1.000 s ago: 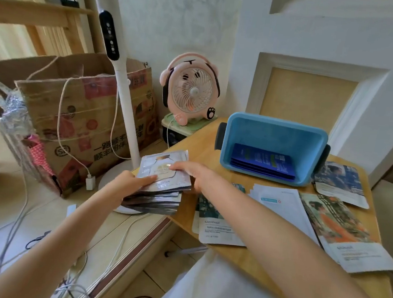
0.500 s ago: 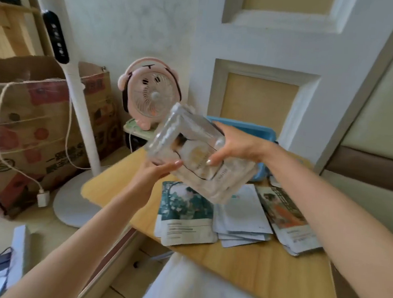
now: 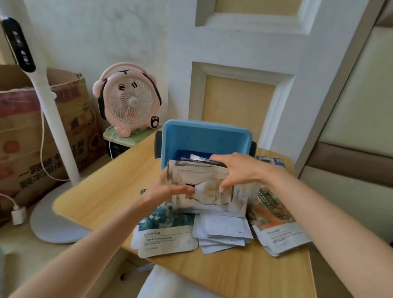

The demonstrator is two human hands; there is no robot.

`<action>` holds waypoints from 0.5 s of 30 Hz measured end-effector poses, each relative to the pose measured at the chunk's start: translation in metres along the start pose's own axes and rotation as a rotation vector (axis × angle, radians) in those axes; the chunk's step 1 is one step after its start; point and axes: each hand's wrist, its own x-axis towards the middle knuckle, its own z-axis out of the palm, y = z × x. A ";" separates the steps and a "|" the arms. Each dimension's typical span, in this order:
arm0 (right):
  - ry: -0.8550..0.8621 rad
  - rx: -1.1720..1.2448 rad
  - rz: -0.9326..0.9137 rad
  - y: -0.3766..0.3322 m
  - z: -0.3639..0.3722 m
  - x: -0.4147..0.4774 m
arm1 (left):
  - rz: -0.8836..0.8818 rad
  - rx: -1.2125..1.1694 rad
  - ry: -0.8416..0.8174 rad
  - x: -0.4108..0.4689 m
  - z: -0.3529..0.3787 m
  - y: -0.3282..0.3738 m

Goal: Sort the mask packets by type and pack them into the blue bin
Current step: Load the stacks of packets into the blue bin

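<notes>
**Silver stack comes down to the bin**

Held in mid-air half a second ago, the silver stack now stands on edge against the near wall of the blue bin. Its top leans over the rim, and I cannot tell whether its lower edge is inside yet. I judge a second type is about to be packed.

The wooden table carries one bin, with one batch of dark blue packets already lying in it. Four groups wait outside the bin:
- a teal pile
- a white pile
- an orange pile
- the far packets, just beside the bin's right side

The left hand pinches the stack's left edge. The right hand clamps over its top, fingers curled round it.
</notes>
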 end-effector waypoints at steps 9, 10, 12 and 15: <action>0.479 1.017 0.136 0.061 0.042 -0.045 | -0.022 -0.079 0.063 0.001 0.004 -0.014; 0.506 1.137 0.161 0.062 0.056 -0.046 | -0.020 -0.089 0.064 0.000 0.005 -0.014; 0.476 1.287 0.185 0.057 0.082 -0.042 | -0.019 -0.116 0.082 0.000 0.009 -0.014; 0.560 1.335 0.175 0.037 0.104 -0.031 | 0.031 -0.126 0.096 0.002 0.016 -0.010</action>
